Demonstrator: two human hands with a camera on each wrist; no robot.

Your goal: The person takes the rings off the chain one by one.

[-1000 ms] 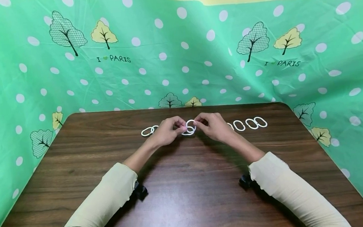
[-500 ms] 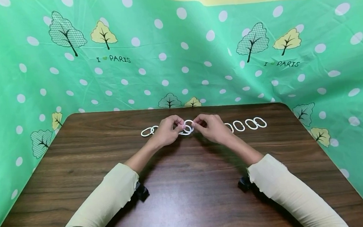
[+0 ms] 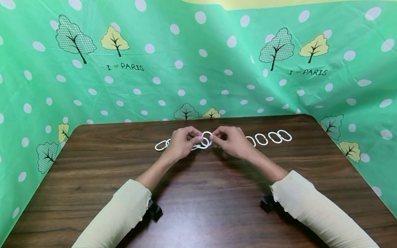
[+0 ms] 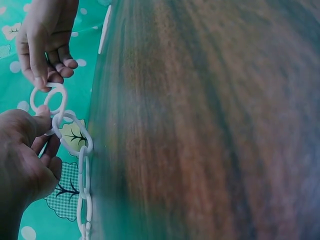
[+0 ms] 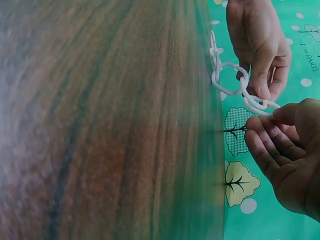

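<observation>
My left hand [image 3: 183,144] and right hand [image 3: 233,140] meet above the far part of the table. In the left wrist view, the right hand's thumb and fingers pinch the top of a white plastic chain link [image 4: 65,97]. My left thumb and fingers pinch just below, where this link meets the end of a white chain [image 4: 81,172]. Several joined links hang from there down along the table edge in that view. Seen from the head, the chain's other end [image 3: 156,147] lies left of my left hand, which covers its middle. The right wrist view shows the pinched links [image 5: 244,85] overlapping between both hands.
Several loose white links [image 3: 291,136] lie in a row on the dark wooden table [image 3: 206,217], right of my right hand. A green dotted cloth [image 3: 180,74] with printed trees hangs around the table's back and sides. Black wrist cameras [image 3: 155,210] sit under both forearms.
Both hands have shifted slightly left with the pinched links. More of the chain shows under my left hand, and one more loose link shows beside my right hand.
</observation>
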